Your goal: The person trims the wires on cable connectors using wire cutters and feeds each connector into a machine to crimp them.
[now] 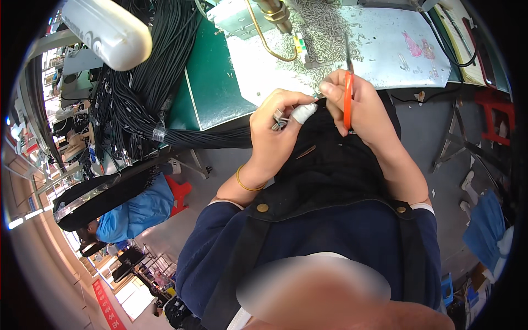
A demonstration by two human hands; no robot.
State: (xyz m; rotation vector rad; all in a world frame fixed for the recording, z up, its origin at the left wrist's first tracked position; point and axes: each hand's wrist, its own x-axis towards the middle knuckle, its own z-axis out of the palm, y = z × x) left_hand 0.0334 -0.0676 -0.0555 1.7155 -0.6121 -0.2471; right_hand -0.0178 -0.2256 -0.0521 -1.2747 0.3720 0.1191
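The left hand (268,131) curls around metal connectors (279,119), the right hand (369,105) grips orange-handled snips (347,104); many pins (334,39) near the bench's (212,82) front edge seem unused.

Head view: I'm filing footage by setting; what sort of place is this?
Probably a cable-assembly workshop, judging by the thick bundle of black cables, the heap of small metal pieces and a co-worker in blue.

Tool handle (347,102) smooth plastic; apron (330,170) matt cloth.
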